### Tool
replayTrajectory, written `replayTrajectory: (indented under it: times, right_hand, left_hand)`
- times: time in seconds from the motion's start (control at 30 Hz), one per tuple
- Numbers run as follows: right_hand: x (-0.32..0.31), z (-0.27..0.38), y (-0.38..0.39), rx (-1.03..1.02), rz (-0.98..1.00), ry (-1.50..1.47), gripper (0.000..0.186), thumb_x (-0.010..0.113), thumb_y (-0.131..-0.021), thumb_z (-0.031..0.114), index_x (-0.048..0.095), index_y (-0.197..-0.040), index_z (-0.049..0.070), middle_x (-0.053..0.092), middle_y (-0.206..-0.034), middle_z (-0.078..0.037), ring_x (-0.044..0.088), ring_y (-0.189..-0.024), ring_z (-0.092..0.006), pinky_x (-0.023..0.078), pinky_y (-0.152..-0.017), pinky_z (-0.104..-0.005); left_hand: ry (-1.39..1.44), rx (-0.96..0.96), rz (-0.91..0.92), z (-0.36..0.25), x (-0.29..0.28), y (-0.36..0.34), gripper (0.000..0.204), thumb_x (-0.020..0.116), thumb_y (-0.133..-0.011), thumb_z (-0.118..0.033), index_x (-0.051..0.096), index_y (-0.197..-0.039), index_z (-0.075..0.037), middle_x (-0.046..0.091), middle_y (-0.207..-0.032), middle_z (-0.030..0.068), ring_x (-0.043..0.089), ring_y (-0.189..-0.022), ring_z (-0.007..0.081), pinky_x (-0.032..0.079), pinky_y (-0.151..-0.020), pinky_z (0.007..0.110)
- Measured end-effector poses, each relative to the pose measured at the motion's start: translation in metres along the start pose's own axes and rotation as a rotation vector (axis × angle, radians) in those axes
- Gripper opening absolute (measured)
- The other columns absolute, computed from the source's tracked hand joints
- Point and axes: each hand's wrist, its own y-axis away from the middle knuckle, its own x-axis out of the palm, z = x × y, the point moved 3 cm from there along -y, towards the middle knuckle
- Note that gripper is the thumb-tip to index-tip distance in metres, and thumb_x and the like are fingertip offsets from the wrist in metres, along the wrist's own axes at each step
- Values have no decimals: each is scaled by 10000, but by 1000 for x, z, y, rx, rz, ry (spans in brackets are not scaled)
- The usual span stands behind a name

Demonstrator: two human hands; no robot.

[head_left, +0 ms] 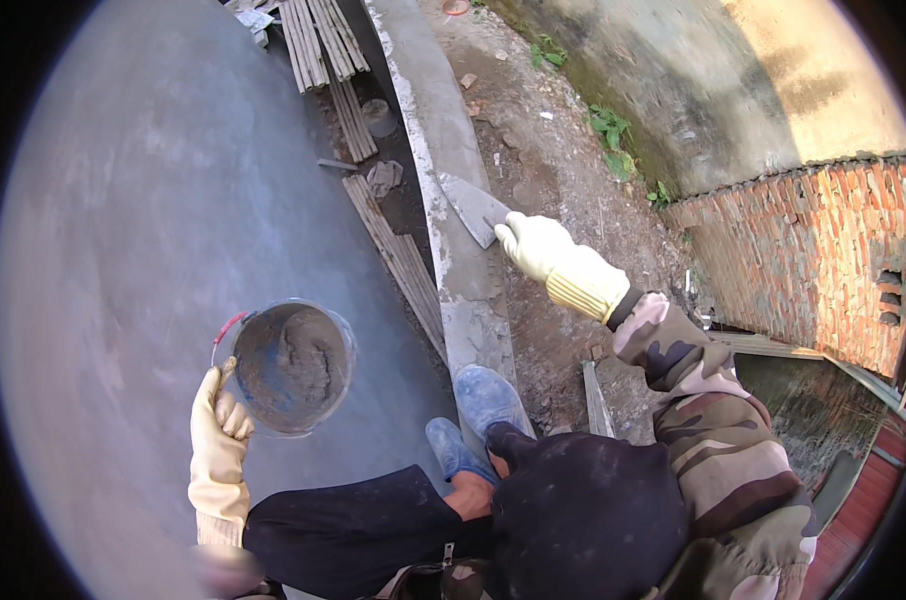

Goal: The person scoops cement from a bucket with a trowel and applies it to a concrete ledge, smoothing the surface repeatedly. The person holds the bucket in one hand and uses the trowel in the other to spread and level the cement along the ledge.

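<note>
My right hand, in a cream knit-cuffed glove, is closed on a trowel whose handle it mostly hides. The flat grey trowel blade lies against the top of a narrow cement-covered wall. On the left, my left hand, gloved the same way, has its fingers curled at the edge of a round bucket. Wet grey mortar sits inside the bucket. A red grip on the bucket's wire handle stands beyond my fingers; whether they hold rim or handle is unclear.
My blue boots are at the wall's near end, one upon it. A smooth grey surface spreads left. Wooden strips and a small pail lie beside the wall. Rubble ground and a brick wall are on the right.
</note>
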Motion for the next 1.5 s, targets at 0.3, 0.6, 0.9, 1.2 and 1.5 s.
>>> replayTrajectory:
  times: [0.3,0.6,0.9,1.2,1.5]
  right_hand:
    - [3,11,23,-87,46,-82,427,534,-1117,452,654,-1097,43,740,-967,-279,707,-955,-512,542,-846,-602]
    - [15,3,55,-242,292,169,385,545,-1099,420,711,-1108,72,777,-980,-227,754,-968,-450,585,-898,-556]
    - [-86,13,-111,-118,-78,145,306,594,-1009,236,797,-1117,35,788,-1102,-214,767,-1001,-435,614,-851,-520]
    - [-55,8,70,-377,186,-147,436,507,-1102,431,718,-1170,55,744,-1150,-184,739,-1039,-405,609,-911,-532]
    - [-62,-69,-32,53,-233,-989,403,560,-1123,379,767,-1106,33,740,-885,-83,659,-760,-180,538,-739,-351]
  left_hand:
    - [8,-2,11,2,-3,-5,310,579,-1140,-359,735,-1251,-115,213,-581,-90,191,-474,69,194,-478,281]
    - [43,-5,-12,2,-14,-3,303,563,-1148,-363,733,-1179,-114,199,-561,-89,166,-469,80,183,-481,288]
    - [-60,-12,-69,2,-27,-34,334,542,-1152,-413,730,-1252,-155,185,-570,-96,168,-467,78,187,-486,278]
    - [-80,-71,-150,11,-53,-84,335,539,-1132,-471,719,-1279,-229,198,-555,-92,180,-446,84,203,-465,287]
    - [-162,-90,-184,6,-69,-105,328,531,-1122,-503,743,-1227,-276,185,-543,-98,174,-437,88,196,-460,286]
